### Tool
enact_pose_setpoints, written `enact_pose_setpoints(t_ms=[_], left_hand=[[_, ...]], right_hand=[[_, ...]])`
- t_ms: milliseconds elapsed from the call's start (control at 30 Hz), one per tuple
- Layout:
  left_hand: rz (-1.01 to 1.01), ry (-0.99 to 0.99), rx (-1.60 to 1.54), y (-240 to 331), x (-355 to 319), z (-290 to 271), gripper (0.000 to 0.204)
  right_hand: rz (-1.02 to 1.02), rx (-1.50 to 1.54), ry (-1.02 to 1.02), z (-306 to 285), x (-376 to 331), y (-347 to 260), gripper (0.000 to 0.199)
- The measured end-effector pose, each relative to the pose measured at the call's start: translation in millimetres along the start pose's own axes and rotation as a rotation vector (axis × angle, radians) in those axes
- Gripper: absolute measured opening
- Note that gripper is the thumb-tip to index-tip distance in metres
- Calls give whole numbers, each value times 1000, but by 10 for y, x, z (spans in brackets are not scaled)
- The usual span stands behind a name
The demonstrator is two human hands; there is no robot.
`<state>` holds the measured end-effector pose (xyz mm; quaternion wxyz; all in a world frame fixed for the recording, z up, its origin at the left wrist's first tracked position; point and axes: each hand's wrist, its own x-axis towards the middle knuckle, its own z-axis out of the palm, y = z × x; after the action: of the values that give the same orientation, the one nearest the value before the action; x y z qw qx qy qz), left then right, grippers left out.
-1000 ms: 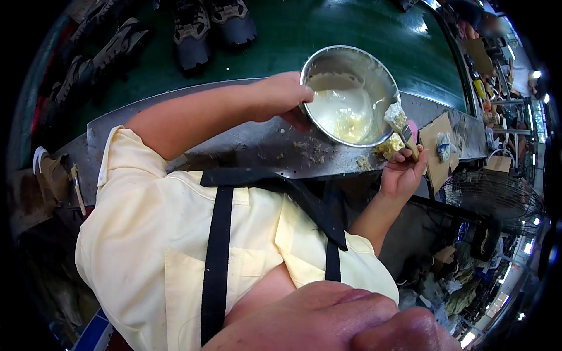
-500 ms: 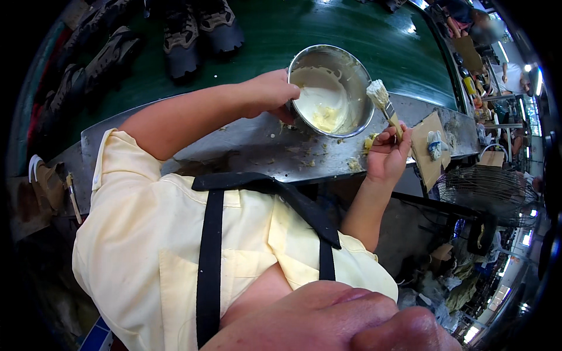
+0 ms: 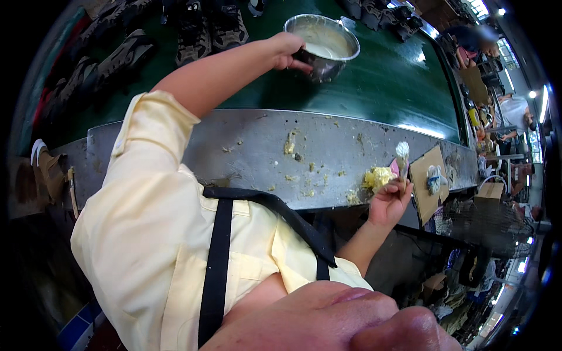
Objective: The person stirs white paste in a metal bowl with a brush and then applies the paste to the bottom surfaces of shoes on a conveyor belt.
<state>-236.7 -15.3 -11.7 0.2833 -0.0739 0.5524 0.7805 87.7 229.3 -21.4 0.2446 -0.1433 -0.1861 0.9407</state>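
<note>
My left hand [image 3: 289,51] grips a shiny metal pot [image 3: 328,65] at its left side, with the arm stretched out over the green belt. White paste [image 3: 323,51] lies inside the pot, and smears mark its wall. Off to the right, my right hand [image 3: 389,202] pinches the handle of a paintbrush [image 3: 403,158] held bristles up. Its bristles are coated white. Just left of that hand, a yellowish lump [image 3: 377,177] sits on the metal ledge, with something pink beside it.
The green belt [image 3: 363,96] runs beyond the metal ledge [image 3: 252,146], which is spotted with dried paste. Shoes [image 3: 228,29] stand on the belt's far side and left. A cardboard piece [image 3: 422,175] and a wire fan guard [image 3: 486,225] are at the right. Other people are farther back.
My left hand has carried the pot away from me, from above the metal ledge to over the green belt. The brush in my right hand has come down and turned more upright.
</note>
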Motion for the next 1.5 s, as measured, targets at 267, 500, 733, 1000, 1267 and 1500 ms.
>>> enact_pose_setpoints(t_ms=[267,500,733,1000,1267,1500], left_hand=[[194,271,-20,190,1638,-24,37],[130,432,-252,193,2046,-49,38],[314,246,295,-21,1492,-567,42],[1073,213,1533,-17,-261,-1889,17],[902,17,2014,293,-1014,-2626,15],[776,35,2237,231,-1119,-2798,8]], right_hand=[[21,69,62,8,-12,-99,16],[64,20,8,-111,17,-111,22],[66,-45,9,26,13,-51,23],[-11,-161,-34,260,-46,-7,20],[-119,-235,-71,323,-231,50,20],[-174,-291,-18,314,-296,-8,19]])
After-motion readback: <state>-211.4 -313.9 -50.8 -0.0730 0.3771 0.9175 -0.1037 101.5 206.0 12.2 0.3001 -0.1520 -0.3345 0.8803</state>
